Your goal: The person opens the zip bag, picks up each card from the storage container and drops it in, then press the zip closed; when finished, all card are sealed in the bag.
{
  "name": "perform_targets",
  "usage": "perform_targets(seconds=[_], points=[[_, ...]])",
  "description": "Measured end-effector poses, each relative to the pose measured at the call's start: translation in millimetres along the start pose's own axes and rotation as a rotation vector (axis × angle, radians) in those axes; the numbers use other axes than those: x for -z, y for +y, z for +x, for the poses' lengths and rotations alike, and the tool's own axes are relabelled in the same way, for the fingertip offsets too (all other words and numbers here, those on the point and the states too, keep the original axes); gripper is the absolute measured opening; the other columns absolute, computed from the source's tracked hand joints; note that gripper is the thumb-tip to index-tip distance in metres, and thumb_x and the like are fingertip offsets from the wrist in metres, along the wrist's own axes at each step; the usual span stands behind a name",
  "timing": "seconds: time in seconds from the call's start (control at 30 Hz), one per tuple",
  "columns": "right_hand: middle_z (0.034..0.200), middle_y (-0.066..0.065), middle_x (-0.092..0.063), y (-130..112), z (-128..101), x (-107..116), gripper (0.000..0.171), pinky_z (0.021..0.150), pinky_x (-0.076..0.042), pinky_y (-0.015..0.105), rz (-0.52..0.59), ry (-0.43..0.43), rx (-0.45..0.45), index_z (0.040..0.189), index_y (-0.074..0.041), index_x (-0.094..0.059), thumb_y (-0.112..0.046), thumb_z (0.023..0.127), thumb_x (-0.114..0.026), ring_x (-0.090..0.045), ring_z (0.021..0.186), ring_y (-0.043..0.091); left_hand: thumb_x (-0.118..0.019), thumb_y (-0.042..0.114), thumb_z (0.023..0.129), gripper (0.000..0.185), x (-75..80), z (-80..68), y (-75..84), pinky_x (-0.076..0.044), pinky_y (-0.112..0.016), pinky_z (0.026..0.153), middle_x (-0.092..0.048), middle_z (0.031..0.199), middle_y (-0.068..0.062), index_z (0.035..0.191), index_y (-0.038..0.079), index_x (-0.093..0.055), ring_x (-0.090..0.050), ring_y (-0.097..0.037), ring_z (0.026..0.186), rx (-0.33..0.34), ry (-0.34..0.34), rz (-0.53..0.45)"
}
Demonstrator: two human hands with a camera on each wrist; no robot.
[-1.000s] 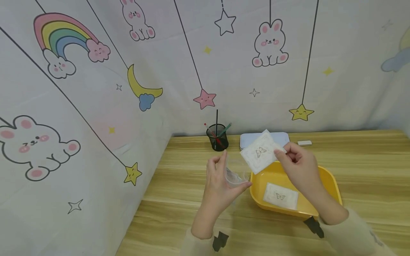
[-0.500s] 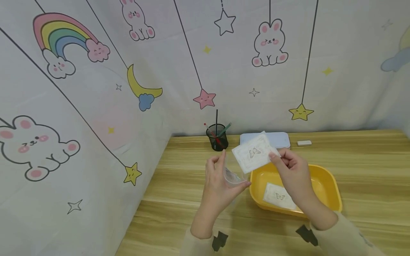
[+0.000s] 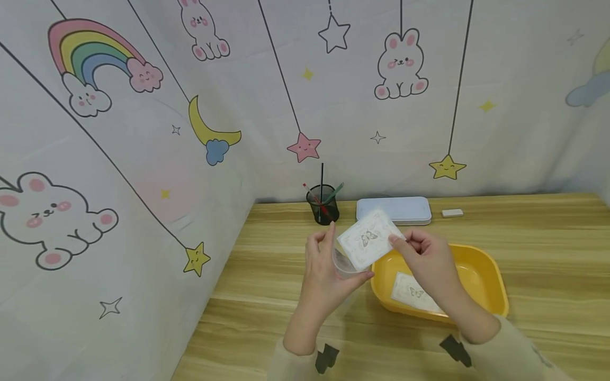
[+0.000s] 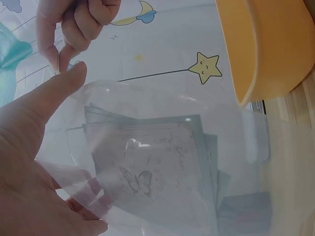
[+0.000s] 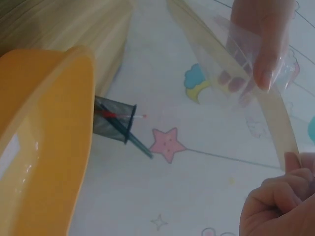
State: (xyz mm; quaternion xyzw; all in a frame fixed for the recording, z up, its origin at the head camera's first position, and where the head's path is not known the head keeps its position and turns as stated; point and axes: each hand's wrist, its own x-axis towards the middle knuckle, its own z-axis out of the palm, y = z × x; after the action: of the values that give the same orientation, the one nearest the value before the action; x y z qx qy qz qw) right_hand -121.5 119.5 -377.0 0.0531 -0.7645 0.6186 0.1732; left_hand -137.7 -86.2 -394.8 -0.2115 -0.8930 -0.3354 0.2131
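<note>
My left hand (image 3: pixel 320 275) holds a clear plastic bag (image 4: pixel 236 147) at its mouth, thumb and fingers spread apart. Several cards (image 4: pixel 147 172) lie stacked inside the bag, the front one with a butterfly print. Between thumb and fingers, my right hand (image 3: pixel 431 264) pinches a white card (image 3: pixel 368 238) by its right corner; it too has a butterfly on it. The held card is tilted, its lower left part at the bag's mouth. Another butterfly card (image 3: pixel 411 292) lies in the yellow tub (image 3: pixel 500 286), partly hidden by my right hand.
Behind the hands on the wooden table (image 3: pixel 548 254) stand a black mesh pen cup (image 3: pixel 324 210) with pencils and a pale pencil case (image 3: pixel 405 209). A white eraser (image 3: pixel 452 213) lies to the right of the case. Printed cloth hangs at the back and left.
My right hand has moved left and slightly down with the card, bringing it from above the tub to the bag's mouth. The left hand has stayed nearly still.
</note>
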Motion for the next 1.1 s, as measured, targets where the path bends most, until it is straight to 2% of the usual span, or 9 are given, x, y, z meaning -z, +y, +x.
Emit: perform_targets(seconds=[0.17,0.33,0.63,0.8,0.9,1.1], points=[[0.051,-0.001,-0.035,-1.9,2.0,1.4,0.026,0.042,-0.027,0.025,-0.077,-0.118,-0.017,0.073,-0.009,-0.059,-0.025,0.092,-0.067,-0.033,0.046,0.012,-0.086,0.053,0.062,0.115,-0.3,0.4,-0.4,-0.039,-0.038,0.098,-0.036,0.130,-0.011,0.152,0.011,-0.028,-0.037,-0.021,0.118,0.001,0.000,0.014],[0.059,0.001,-0.044,-3.4,4.3,0.7,0.023,0.049,-0.034,0.025,-0.103,-0.215,-0.019,0.077,-0.009,-0.061,-0.025,0.092,-0.067,-0.041,0.054,0.015,-0.086,0.053,0.062,0.114,0.0,-0.1,0.6,-0.040,-0.038,0.096,-0.037,0.129,-0.010,0.152,0.011,-0.029,-0.037,-0.020,0.117,0.016,-0.011,0.011],[0.078,0.003,-0.048,0.0,11.4,-0.5,0.017,0.053,-0.037,0.027,-0.218,-0.245,0.071,0.076,-0.014,-0.064,-0.023,0.089,-0.071,-0.047,0.071,0.020,-0.085,0.053,0.063,0.114,0.3,-0.8,2.4,-0.041,-0.038,0.094,-0.036,0.130,-0.009,0.153,0.013,-0.026,-0.036,-0.019,0.117,0.010,-0.026,0.001],[0.083,0.002,-0.055,2.6,14.7,-1.7,0.018,0.063,-0.047,0.028,-0.203,-0.291,0.059,0.076,-0.012,-0.065,-0.023,0.090,-0.069,-0.052,0.076,0.020,-0.085,0.053,0.063,0.114,-0.5,-0.8,1.4,-0.040,-0.038,0.095,-0.037,0.130,-0.009,0.153,0.013,-0.026,-0.036,-0.019,0.117,0.001,-0.024,0.006],[0.082,0.001,-0.057,3.0,15.8,-2.0,0.018,0.067,-0.048,0.029,-0.188,-0.305,0.048,0.077,-0.010,-0.065,-0.022,0.091,-0.068,-0.054,0.076,0.020,-0.086,0.052,0.063,0.114,-0.8,-0.7,1.5,-0.040,-0.038,0.095,-0.037,0.129,-0.009,0.152,0.012,-0.027,-0.036,-0.019,0.117,-0.005,-0.022,0.006],[0.072,0.002,-0.051,3.3,17.7,-2.7,0.018,0.060,-0.041,0.028,-0.194,-0.315,0.048,0.076,-0.012,-0.063,-0.021,0.091,-0.068,-0.049,0.069,0.021,-0.085,0.052,0.064,0.113,-1.7,-0.5,1.4,-0.040,-0.038,0.095,-0.037,0.130,-0.009,0.152,0.012,-0.027,-0.036,-0.019,0.117,-0.001,-0.026,0.015]])
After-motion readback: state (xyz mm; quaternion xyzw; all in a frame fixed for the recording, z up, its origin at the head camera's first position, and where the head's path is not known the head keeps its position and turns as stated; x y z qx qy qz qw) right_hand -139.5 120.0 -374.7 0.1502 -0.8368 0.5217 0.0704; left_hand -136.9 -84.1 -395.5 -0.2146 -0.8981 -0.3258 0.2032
